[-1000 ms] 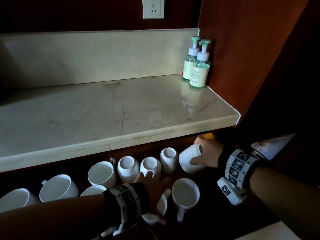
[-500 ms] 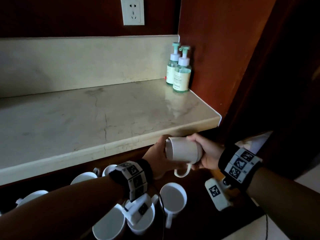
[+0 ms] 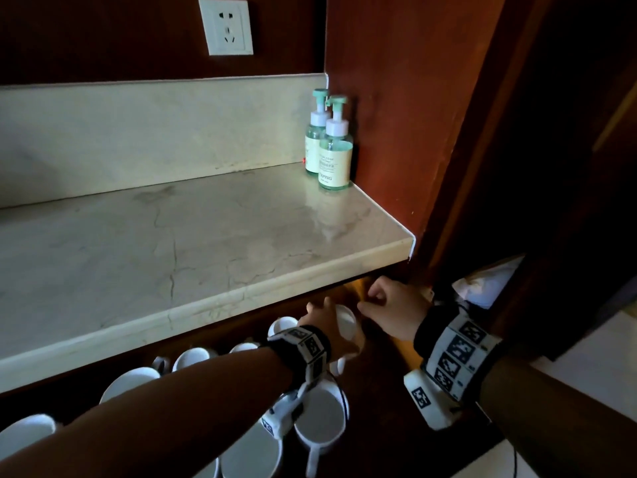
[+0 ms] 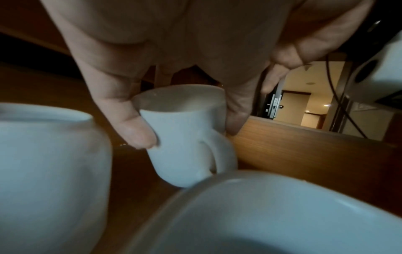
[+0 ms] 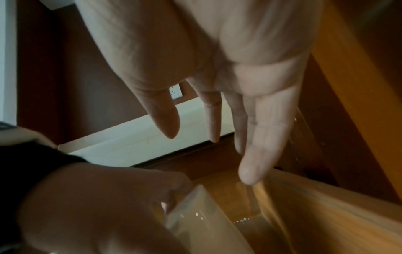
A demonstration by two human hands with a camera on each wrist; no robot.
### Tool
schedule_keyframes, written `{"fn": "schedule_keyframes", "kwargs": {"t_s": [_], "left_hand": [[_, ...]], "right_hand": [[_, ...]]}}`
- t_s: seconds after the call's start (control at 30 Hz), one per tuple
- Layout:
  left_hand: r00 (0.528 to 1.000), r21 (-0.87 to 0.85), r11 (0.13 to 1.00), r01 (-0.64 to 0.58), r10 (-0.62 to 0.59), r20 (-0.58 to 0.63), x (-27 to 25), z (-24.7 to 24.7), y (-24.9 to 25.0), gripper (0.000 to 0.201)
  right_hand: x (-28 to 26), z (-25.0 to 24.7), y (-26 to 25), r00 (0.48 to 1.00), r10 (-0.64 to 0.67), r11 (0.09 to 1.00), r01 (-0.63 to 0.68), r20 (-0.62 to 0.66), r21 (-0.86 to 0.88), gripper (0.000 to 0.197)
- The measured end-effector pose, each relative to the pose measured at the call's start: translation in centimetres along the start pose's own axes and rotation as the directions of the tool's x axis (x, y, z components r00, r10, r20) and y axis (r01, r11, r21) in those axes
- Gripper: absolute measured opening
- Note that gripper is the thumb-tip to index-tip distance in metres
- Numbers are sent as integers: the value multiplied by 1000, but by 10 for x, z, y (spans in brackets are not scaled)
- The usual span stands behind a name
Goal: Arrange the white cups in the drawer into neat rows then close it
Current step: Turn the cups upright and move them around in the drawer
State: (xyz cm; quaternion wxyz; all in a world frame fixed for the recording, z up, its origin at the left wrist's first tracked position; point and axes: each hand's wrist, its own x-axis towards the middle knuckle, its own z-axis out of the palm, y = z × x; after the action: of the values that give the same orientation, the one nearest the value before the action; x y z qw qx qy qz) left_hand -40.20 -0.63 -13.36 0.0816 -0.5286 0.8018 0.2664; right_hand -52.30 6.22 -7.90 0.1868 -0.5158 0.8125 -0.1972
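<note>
Dim drawer [image 4: 304, 154] under bench [image 3: 172, 236]: cup [image 4: 185, 137] passed from right hand [image 3: 396, 312] (now loose, empty) to left hand [image 3: 331, 326], clasped upright near right wall; placement looks next.

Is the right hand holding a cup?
No, the right hand hangs open with straight fingers and holds nothing; the left hand grips the cup.

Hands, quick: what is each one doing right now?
Left hand: holds a small white ceramic cup, thumb and fingers curled round it.
Right hand: open, fingers relaxed, holding nothing.
</note>
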Motion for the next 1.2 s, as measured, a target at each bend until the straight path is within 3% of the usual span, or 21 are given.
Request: {"fn": "schedule_keyframes", "kwargs": {"t_s": [0.47,0.6,0.7,0.8,0.9,1.07,1.2], "left_hand": [[993,204,979,-30,5,122,17,6,27,107],[979,296,944,-147,95,183,22,10,28,99],[968,351,917,-192,117,224,30,17,21,105],[989,358,925,-125,86,124,29,13,2,106],[996,349,933,-90,77,53,21,-1,-25,87],[990,348,937,10,-58,128,24,-8,-62,73],[983,361,933,-7,-59,173,26,-4,-67,87]], "right_hand": [[4,1,5,999,-28,999,27,16,31,29],[7,6,9,999,-28,1000,28,37,13,22],[11,14,11,997,-11,1000,10,76,12,21],[14,20,5,995,-23,1000,24,94,-15,25],[18,25,-5,993,-68,995,75,95,-68,25],[20,33,-30,984,-146,980,158,102,-120,27],[15,43,-42,975,-173,971,192,138,-142,28]]}}
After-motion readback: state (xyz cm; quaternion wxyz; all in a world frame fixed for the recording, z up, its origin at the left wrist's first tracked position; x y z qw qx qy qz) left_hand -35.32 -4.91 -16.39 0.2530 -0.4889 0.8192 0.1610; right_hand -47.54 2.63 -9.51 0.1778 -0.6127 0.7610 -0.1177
